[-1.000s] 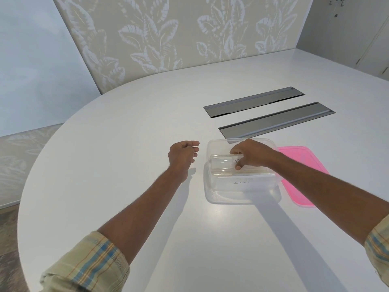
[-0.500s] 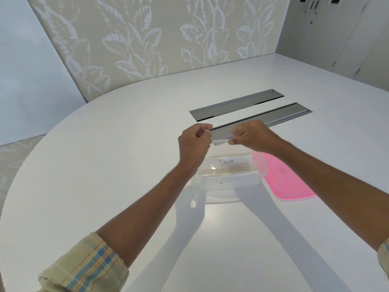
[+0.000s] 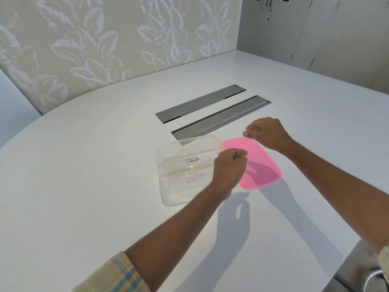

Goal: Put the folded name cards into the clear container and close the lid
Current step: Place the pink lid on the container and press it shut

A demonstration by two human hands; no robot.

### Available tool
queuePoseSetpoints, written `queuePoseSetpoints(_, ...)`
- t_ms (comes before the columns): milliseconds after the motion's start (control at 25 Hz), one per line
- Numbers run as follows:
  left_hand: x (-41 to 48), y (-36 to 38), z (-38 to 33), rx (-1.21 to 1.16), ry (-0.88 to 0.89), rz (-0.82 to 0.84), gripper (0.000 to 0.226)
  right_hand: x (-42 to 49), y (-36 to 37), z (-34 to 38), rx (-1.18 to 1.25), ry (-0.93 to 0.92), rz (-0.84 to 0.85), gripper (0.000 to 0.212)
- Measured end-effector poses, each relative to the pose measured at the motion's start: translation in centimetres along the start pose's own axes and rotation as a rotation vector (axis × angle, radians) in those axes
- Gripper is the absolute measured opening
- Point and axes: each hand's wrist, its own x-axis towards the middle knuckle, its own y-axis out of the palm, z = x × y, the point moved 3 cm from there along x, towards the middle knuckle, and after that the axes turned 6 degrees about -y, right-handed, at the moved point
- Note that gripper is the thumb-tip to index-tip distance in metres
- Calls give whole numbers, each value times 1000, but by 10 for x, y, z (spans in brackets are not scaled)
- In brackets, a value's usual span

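The clear container (image 3: 168, 192) stands open on the white table. Folded name cards (image 3: 190, 165) lie inside it; the top one reads "PANDA". A pink lid (image 3: 261, 173) lies flat on the table, touching the container's right side. My left hand (image 3: 228, 167) hovers over the container's right edge, fingers curled into a loose fist with nothing visible in it. My right hand (image 3: 266, 132) is raised above the far end of the pink lid, also curled shut and holding nothing that I can see.
Two long grey cable hatches (image 3: 202, 104) (image 3: 223, 116) are set into the white table (image 3: 84, 186) beyond the container. A leaf-patterned wall panel stands behind the table. The table's edge falls away at the lower right.
Both hands have left the far rim of the container and moved right. The left hand is now over its right edge, the right hand above the pink lid.
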Motion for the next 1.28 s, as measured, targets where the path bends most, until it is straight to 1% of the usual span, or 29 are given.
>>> queuePoseSetpoints(80,-1,22,19,89,-66,96,35,-4,1,-22,-35,41,11,16)
queuePoseSetpoints(160,-1,35,33,199,-99,150,46,-10,4,-44,-59,91,9,17)
queuePoseSetpoints(320,7,43,48,481,-31,130,54,-19,12,-80,-133,210,31,17)
queuePoseSetpoints(360,8,44,50,527,-19,131,55,-20,16,-89,-162,247,46,21)
queuePoseSetpoints(440,9,45,53,582,4,132,56,-22,24,-97,-197,289,59,34)
queuePoseSetpoints(480,10,45,53,600,14,133,56,-23,27,-99,-206,300,62,34)
queuePoseSetpoints(520,11,45,54,614,16,133,55,-22,31,-102,-210,304,72,29)
queuePoseSetpoints(600,14,45,54,628,12,132,54,-21,34,-106,-197,312,50,8)
queuePoseSetpoints(640,16,45,54,628,8,130,54,-20,33,-106,-186,317,27,12)
queuePoseSetpoints(680,17,44,54,622,4,128,54,-18,33,-110,-164,325,10,18)
queuePoseSetpoints(720,19,43,53,613,-1,126,54,-16,32,-110,-146,336,-8,15)
queuePoseSetpoints(760,20,42,53,606,-5,125,54,-13,31,-113,-121,336,-15,7)
queuePoseSetpoints(840,22,40,53,601,-8,126,53,-7,28,-117,-53,365,-28,20)
queuePoseSetpoints(920,22,40,53,589,-7,133,51,-4,21,-115,63,391,-80,13)
queuePoseSetpoints(1000,21,39,49,527,-10,142,44,-3,13,-104,244,412,-120,4)
queuePoseSetpoints(1040,21,38,45,475,-13,146,39,-4,9,-95,320,403,-136,9)
queuePoseSetpoints(1160,22,32,27,298,-16,152,29,1,-5,-64,432,280,-206,16)
queuePoseSetpoints(1280,26,19,-3,-35,-54,160,27,4,-24,-26,358,94,-281,9)
